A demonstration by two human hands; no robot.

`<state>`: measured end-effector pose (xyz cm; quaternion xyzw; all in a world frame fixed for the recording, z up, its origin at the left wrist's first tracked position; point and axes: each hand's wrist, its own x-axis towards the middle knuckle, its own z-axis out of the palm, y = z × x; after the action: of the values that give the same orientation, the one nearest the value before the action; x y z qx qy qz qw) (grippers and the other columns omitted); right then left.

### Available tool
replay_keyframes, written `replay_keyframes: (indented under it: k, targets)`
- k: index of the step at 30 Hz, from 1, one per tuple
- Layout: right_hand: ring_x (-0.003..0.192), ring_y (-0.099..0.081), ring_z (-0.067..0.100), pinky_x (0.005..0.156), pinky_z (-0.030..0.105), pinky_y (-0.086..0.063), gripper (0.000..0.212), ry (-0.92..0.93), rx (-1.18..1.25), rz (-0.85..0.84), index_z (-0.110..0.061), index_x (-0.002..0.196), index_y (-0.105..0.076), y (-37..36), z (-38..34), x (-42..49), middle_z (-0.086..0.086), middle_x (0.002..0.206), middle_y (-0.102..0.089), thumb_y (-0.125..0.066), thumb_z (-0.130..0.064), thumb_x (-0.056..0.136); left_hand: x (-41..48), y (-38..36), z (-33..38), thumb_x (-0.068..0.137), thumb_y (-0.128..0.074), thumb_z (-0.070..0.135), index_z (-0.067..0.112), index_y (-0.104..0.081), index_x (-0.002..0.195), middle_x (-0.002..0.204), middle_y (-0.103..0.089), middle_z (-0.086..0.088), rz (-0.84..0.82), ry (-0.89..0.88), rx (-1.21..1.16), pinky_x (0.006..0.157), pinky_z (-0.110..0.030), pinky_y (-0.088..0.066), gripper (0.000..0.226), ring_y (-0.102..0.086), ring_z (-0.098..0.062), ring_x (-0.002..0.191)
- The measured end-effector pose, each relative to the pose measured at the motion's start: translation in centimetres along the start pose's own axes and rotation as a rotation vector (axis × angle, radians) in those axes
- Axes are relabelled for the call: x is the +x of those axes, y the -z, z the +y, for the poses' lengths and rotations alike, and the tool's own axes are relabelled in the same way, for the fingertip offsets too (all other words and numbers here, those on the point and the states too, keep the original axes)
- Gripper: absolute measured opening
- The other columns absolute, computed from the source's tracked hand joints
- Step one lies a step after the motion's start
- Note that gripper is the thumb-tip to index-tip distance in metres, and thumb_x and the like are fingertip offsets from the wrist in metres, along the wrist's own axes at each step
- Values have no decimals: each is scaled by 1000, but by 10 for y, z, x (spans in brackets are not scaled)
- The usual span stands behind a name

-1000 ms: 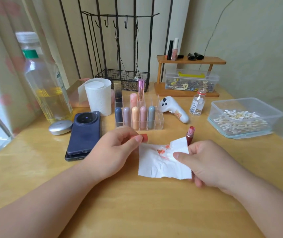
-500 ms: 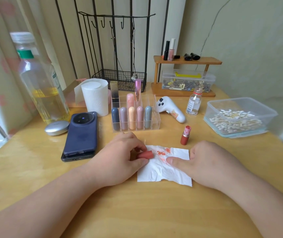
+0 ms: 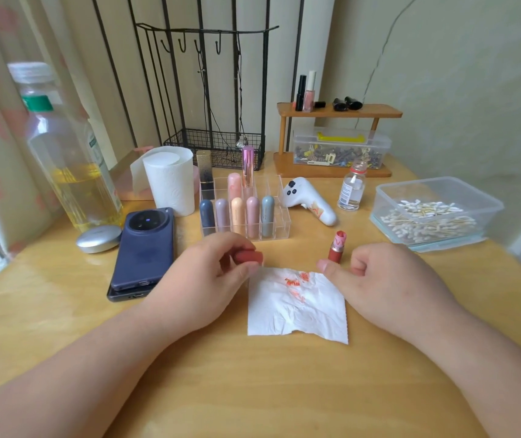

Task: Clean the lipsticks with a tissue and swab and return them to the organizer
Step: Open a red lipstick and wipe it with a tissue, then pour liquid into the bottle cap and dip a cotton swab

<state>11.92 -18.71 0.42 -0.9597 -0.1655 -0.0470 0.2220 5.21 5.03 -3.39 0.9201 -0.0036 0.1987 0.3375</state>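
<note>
A white tissue smeared with orange-red marks lies flat on the wooden table. My left hand pinches a red lipstick cap just above the tissue's top-left corner. The uncapped red lipstick stands upright beyond the tissue. Beside it my right hand hovers with curled fingers that hold nothing; its thumb is at the tissue's top edge. The clear organizer behind holds several capped lipsticks. A clear box of cotton swabs is at the right.
A phone lies left of my left hand, with a silver case, an oil bottle and a paper roll beyond. A white device, a small bottle and a wooden shelf stand behind.
My right hand let go of the tissue, which now lies flat, and moved toward the upright lipstick. My left hand lifted the cap off the tissue slightly.
</note>
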Motion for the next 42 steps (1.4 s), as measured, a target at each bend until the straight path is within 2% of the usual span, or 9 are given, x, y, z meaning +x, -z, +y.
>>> replay_keyframes:
  k: [7, 14, 17, 22, 27, 30, 34, 37, 42]
  targets:
    - [43, -36, 14, 46, 27, -29, 42, 37, 142, 86, -11, 58, -49, -9, 19, 15, -9, 40, -41, -70, -38, 83, 5, -1, -2, 89, -70, 41, 31, -65, 85, 86, -57, 12, -36, 183, 93, 62, -11, -37, 12, -54, -4, 76]
    - [44, -37, 17, 48, 32, -38, 24, 22, 257, 154, -9, 61, -53, -7, 26, 19, -7, 41, -40, -67, -21, 77, 5, -4, -4, 87, -70, 44, 31, -64, 77, 85, -57, 12, -59, 194, 189, 62, -14, -36, 18, -53, -4, 77]
    - [43, -38, 15, 48, 32, -39, 21, 24, 282, 165, -13, 62, -55, -9, 27, 21, -7, 41, -43, -67, -18, 77, 3, -6, -3, 83, -73, 46, 33, -63, 92, 90, -60, 14, -35, 183, 174, 68, -14, -40, 19, -54, -2, 80]
    - [48, -57, 16, 55, 31, -49, 13, 13, 348, 308, -19, 71, -62, -2, 30, 28, -3, 52, -58, -68, -16, 82, 1, -7, -1, 83, -71, 55, 32, -52, 127, 92, -59, 12, 66, 215, 27, 63, -15, -40, 53, -56, 2, 78]
    - [84, -64, 28, 76, 39, -54, 12, -66, 170, 501, -20, 89, -71, 28, 61, 63, -4, 80, -68, -61, -14, 86, -1, -7, -3, 86, -68, 52, 35, -48, 129, 99, -53, 17, 135, 172, 28, 68, -23, -43, 51, -55, -7, 82]
    - [100, -64, 32, 84, 36, -52, 22, -175, 31, 420, -20, 100, -75, 42, 84, 87, 4, 101, -73, -58, -12, 88, -1, -7, -1, 87, -70, 43, 33, -49, 128, 101, -52, 20, 182, 116, 31, 73, -26, -43, 47, -50, -4, 85]
    - [89, -67, 28, 80, 30, -51, 4, -310, -127, 99, -20, 85, -76, 64, 92, 124, 3, 90, -73, -73, -22, 83, -1, -6, 5, 87, -70, 31, 28, -52, 125, 102, -51, 20, 257, 26, 53, 77, -30, -44, 43, -46, -1, 92]
    - [89, -68, 24, 83, 29, -55, 17, -271, -246, -86, -22, 95, -75, 70, 88, 140, 3, 96, -73, -78, -27, 78, -3, -6, 7, 86, -71, 26, 28, -52, 124, 101, -51, 21, 286, -27, 59, 71, -28, -44, 43, -48, 0, 94]
    - [102, -67, 26, 84, 29, -54, 24, -213, -349, -185, -16, 111, -75, 64, 85, 146, 6, 112, -72, -63, -21, 90, -3, -6, 7, 86, -72, 23, 29, -52, 123, 100, -52, 21, 298, -61, 53, 66, -23, -41, 43, -50, -4, 90]
